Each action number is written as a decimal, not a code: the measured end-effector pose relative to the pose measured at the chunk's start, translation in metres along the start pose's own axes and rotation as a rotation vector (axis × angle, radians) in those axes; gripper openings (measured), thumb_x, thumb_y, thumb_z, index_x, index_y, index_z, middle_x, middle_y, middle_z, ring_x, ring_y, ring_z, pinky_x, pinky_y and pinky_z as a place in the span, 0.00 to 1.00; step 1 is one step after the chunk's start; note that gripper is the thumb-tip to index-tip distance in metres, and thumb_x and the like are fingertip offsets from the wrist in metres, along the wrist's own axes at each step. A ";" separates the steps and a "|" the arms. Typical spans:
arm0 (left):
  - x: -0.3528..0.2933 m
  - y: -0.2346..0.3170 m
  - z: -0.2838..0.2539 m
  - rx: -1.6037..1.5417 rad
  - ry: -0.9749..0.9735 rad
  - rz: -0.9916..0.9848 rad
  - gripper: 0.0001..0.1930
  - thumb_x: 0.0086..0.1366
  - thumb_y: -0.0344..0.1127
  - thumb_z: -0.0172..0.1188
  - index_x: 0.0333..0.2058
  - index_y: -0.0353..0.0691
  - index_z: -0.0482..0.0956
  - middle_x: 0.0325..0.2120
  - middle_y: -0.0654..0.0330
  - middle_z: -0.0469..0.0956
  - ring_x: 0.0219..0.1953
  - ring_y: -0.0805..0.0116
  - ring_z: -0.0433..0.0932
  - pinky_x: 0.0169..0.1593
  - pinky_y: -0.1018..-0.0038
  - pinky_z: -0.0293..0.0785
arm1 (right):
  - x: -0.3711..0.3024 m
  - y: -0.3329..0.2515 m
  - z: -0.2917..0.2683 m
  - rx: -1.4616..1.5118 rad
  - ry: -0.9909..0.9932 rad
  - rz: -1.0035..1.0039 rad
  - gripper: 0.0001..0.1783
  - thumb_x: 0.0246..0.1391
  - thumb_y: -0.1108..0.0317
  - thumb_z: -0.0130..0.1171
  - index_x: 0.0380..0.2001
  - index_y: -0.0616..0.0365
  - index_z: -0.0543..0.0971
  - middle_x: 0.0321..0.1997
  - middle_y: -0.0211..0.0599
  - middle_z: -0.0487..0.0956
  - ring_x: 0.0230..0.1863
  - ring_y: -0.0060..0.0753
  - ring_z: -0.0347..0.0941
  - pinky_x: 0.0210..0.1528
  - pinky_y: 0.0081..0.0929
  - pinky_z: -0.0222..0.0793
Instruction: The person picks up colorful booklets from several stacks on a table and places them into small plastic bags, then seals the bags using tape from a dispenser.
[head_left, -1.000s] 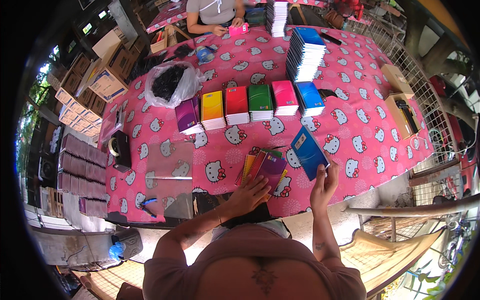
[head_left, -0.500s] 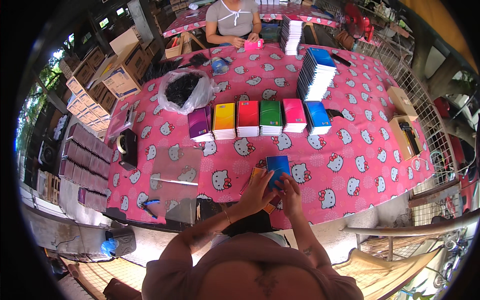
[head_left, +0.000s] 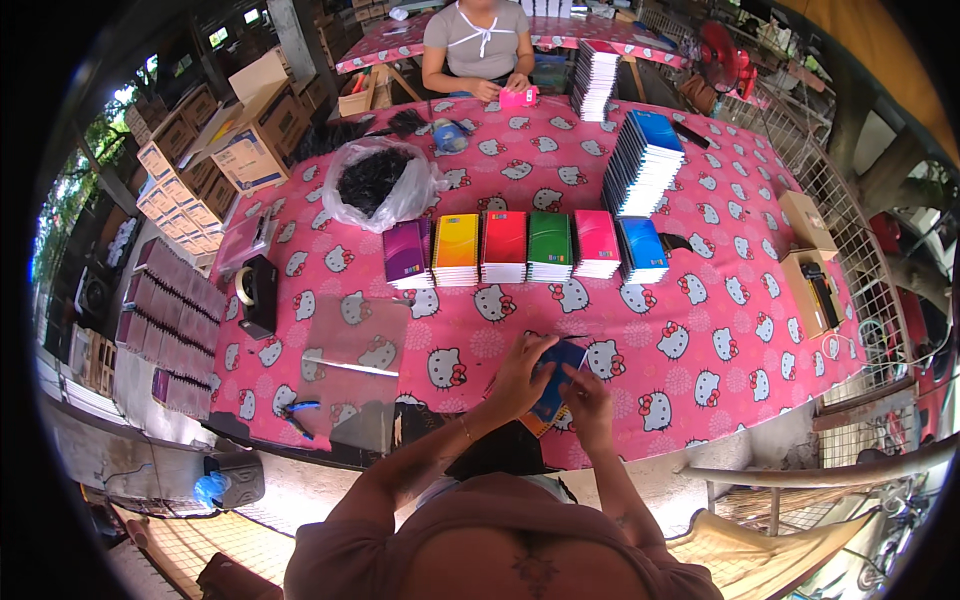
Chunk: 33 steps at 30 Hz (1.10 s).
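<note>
Near the table's front edge, a small blue spiral notebook [head_left: 566, 362] is tilted between my two hands. My left hand [head_left: 518, 382] grips its left side, fingers over the cover. At its right side, the bent fingers of my right hand [head_left: 588, 402] pinch the edge. Beneath it shows part of a yellow-orange notebook [head_left: 541, 420], mostly hidden by my hands. Beyond them stands a row of short notebook stacks: purple [head_left: 405, 252], yellow [head_left: 457, 240], red [head_left: 503, 238], green [head_left: 550, 240], pink [head_left: 594, 236] and blue [head_left: 640, 243].
Tall notebook stacks [head_left: 640, 165] rise behind the row. To the left are a plastic bag of black pieces [head_left: 375, 185], a tape dispenser [head_left: 258, 296], clear plastic sheets [head_left: 350, 350] and pliers [head_left: 298, 415]. Across the table a person [head_left: 478, 50] holds a pink notebook [head_left: 518, 97].
The blue notebook has been tilted and turned, and its cover looks darker. My left hand has shifted along its side. More of the yellow-orange notebook shows below. The whole view has moved slightly.
</note>
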<state>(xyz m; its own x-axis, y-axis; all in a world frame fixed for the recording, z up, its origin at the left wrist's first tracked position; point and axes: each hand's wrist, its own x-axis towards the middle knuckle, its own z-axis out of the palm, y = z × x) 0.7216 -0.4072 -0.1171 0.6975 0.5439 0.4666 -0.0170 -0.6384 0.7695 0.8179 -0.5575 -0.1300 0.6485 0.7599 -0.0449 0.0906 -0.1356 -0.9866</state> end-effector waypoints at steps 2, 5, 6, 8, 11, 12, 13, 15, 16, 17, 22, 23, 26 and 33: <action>-0.023 -0.003 -0.008 0.269 -0.166 0.066 0.20 0.64 0.31 0.62 0.55 0.42 0.75 0.44 0.50 0.75 0.50 0.48 0.74 0.57 0.58 0.70 | -0.019 -0.011 0.005 -0.510 0.036 -0.133 0.30 0.51 0.69 0.67 0.60 0.48 0.76 0.58 0.45 0.71 0.57 0.48 0.71 0.55 0.49 0.68; -0.033 -0.016 -0.011 0.294 -0.189 0.103 0.18 0.64 0.31 0.60 0.53 0.40 0.76 0.50 0.49 0.73 0.55 0.46 0.71 0.61 0.57 0.69 | -0.004 -0.040 0.015 -0.762 0.165 -0.306 0.32 0.54 0.66 0.64 0.64 0.49 0.71 0.67 0.46 0.64 0.66 0.53 0.62 0.62 0.56 0.59; -0.031 -0.026 -0.012 0.243 -0.159 0.115 0.18 0.64 0.30 0.59 0.53 0.39 0.76 0.52 0.49 0.72 0.57 0.45 0.70 0.61 0.56 0.68 | 0.018 -0.054 0.021 -0.754 0.229 -0.362 0.33 0.55 0.66 0.63 0.65 0.50 0.70 0.70 0.46 0.62 0.70 0.55 0.58 0.64 0.58 0.57; -0.004 -0.057 -0.040 0.205 -0.002 -0.041 0.21 0.64 0.32 0.58 0.56 0.38 0.74 0.59 0.48 0.69 0.63 0.43 0.65 0.65 0.53 0.64 | 0.081 -0.052 0.043 -0.815 0.146 -0.599 0.34 0.57 0.66 0.60 0.67 0.52 0.66 0.72 0.46 0.59 0.72 0.54 0.56 0.66 0.57 0.57; 0.056 -0.082 -0.120 0.734 0.216 -0.073 0.25 0.62 0.29 0.56 0.59 0.39 0.70 0.62 0.46 0.68 0.65 0.45 0.64 0.67 0.52 0.61 | 0.169 -0.035 0.081 -1.002 0.149 -0.700 0.35 0.54 0.69 0.59 0.67 0.51 0.66 0.72 0.45 0.60 0.73 0.51 0.55 0.68 0.57 0.55; 0.069 -0.093 -0.143 0.936 0.258 -0.071 0.27 0.61 0.28 0.56 0.60 0.39 0.69 0.61 0.46 0.68 0.65 0.45 0.64 0.67 0.52 0.61 | 0.193 -0.028 0.090 -1.090 0.183 -0.724 0.33 0.55 0.70 0.57 0.66 0.49 0.68 0.71 0.43 0.63 0.72 0.48 0.57 0.68 0.55 0.56; 0.066 -0.114 -0.165 0.980 0.184 -0.072 0.27 0.60 0.27 0.56 0.60 0.39 0.69 0.60 0.46 0.70 0.64 0.45 0.66 0.66 0.53 0.63 | 0.214 -0.026 0.100 -1.168 0.204 -0.755 0.31 0.55 0.70 0.56 0.65 0.48 0.70 0.69 0.41 0.66 0.71 0.45 0.60 0.68 0.54 0.56; 0.044 -0.153 -0.208 1.092 0.048 -0.095 0.27 0.60 0.25 0.57 0.60 0.38 0.70 0.56 0.44 0.74 0.62 0.45 0.70 0.62 0.55 0.68 | 0.239 -0.027 0.124 -1.060 0.062 -0.812 0.27 0.56 0.69 0.55 0.60 0.47 0.74 0.63 0.36 0.73 0.66 0.40 0.67 0.67 0.51 0.58; 0.064 -0.154 -0.200 1.005 0.067 -0.052 0.27 0.60 0.24 0.56 0.59 0.38 0.71 0.55 0.45 0.75 0.60 0.46 0.71 0.62 0.55 0.69 | 0.245 -0.021 0.104 -1.044 0.028 -0.787 0.25 0.56 0.69 0.55 0.58 0.47 0.76 0.59 0.33 0.77 0.63 0.38 0.71 0.67 0.50 0.60; 0.066 -0.152 -0.203 0.936 0.091 -0.051 0.26 0.59 0.23 0.55 0.59 0.39 0.71 0.54 0.46 0.76 0.59 0.47 0.73 0.61 0.55 0.69 | 0.237 -0.023 0.099 -1.010 0.092 -0.928 0.20 0.54 0.70 0.57 0.52 0.47 0.80 0.51 0.27 0.82 0.54 0.32 0.78 0.60 0.43 0.66; 0.034 -0.018 -0.196 0.525 0.324 0.006 0.22 0.59 0.18 0.52 0.53 0.35 0.76 0.49 0.47 0.79 0.56 0.48 0.76 0.60 0.57 0.72 | 0.065 -0.095 0.045 -0.805 0.004 -0.782 0.20 0.51 0.71 0.58 0.49 0.48 0.82 0.50 0.29 0.82 0.48 0.33 0.79 0.52 0.37 0.68; 0.027 -0.002 -0.182 0.507 0.262 0.201 0.22 0.59 0.18 0.52 0.53 0.36 0.77 0.51 0.47 0.78 0.58 0.48 0.75 0.61 0.57 0.71 | 0.030 -0.087 0.029 -0.835 0.074 -0.755 0.21 0.51 0.71 0.60 0.50 0.48 0.82 0.51 0.29 0.82 0.48 0.34 0.79 0.52 0.37 0.68; -0.023 0.022 -0.108 0.374 0.016 0.351 0.23 0.59 0.18 0.53 0.54 0.37 0.77 0.58 0.48 0.74 0.64 0.46 0.69 0.64 0.54 0.68 | -0.039 -0.029 0.012 -0.952 0.146 -0.698 0.16 0.55 0.70 0.63 0.48 0.48 0.82 0.48 0.29 0.83 0.43 0.33 0.79 0.47 0.34 0.69; -0.050 -0.008 -0.056 0.401 -0.211 0.271 0.23 0.65 0.36 0.60 0.58 0.36 0.74 0.58 0.42 0.72 0.62 0.48 0.71 0.60 0.61 0.71 | -0.047 0.024 -0.005 0.760 0.346 0.504 0.33 0.58 0.51 0.64 0.61 0.58 0.70 0.51 0.29 0.77 0.56 0.26 0.69 0.54 0.32 0.65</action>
<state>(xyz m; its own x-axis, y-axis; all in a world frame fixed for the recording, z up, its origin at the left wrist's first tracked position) 0.6467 -0.3984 -0.1221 0.8360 0.2349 0.4959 0.0294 -0.9216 0.3871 0.7931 -0.6000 -0.1510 0.6747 0.4805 -0.5602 -0.6911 0.1450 -0.7081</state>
